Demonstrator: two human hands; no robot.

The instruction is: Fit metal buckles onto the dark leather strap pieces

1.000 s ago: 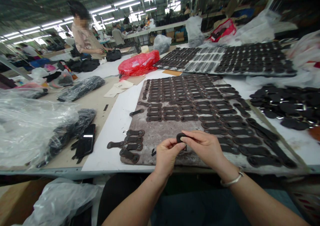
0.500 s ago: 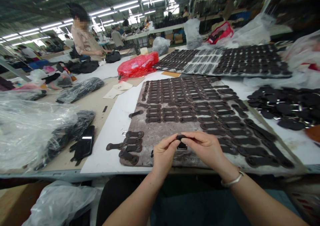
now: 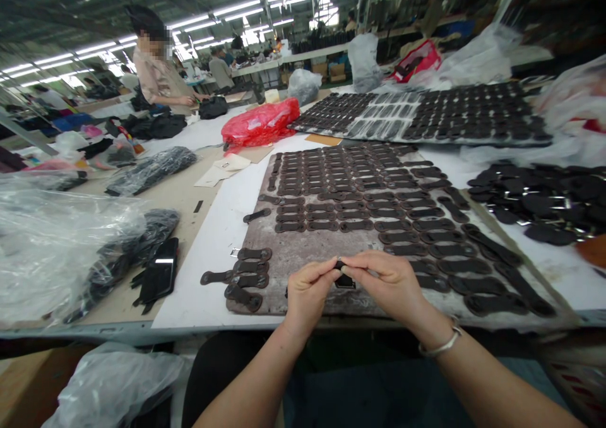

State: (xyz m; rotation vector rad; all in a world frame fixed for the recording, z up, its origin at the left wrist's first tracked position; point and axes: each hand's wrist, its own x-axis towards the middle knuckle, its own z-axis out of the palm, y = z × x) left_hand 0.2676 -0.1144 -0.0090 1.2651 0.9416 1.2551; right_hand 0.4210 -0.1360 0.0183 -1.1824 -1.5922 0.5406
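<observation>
Between my left hand point(image 3: 310, 289) and my right hand point(image 3: 391, 287) is a small dark leather tab with a metal buckle point(image 3: 345, 281) below the fingertips. Both hands pinch its upper edge with thumb and forefinger, and the fingers hide much of it. They are above the near part of a grey-brown board point(image 3: 312, 248). Rows of dark leather straps point(image 3: 388, 213) with rounded ends lie on that board. Left of my hands, several more straps point(image 3: 250, 267) form a small group, with a loose metal buckle point(image 3: 235, 252) beside them.
Dark round-ended pieces with metal buckles point(image 3: 540, 201) are heaped at the right. A second board of straps point(image 3: 426, 115) lies behind, near a red plastic bag point(image 3: 260, 123). A phone point(image 3: 161, 270) and clear plastic bags point(image 3: 66, 245) are at the left. A co-worker point(image 3: 158, 68) stands further back.
My fingertips have drawn closer together on the tab, so less of its top shows. The buckle below them has tilted slightly and shows more.
</observation>
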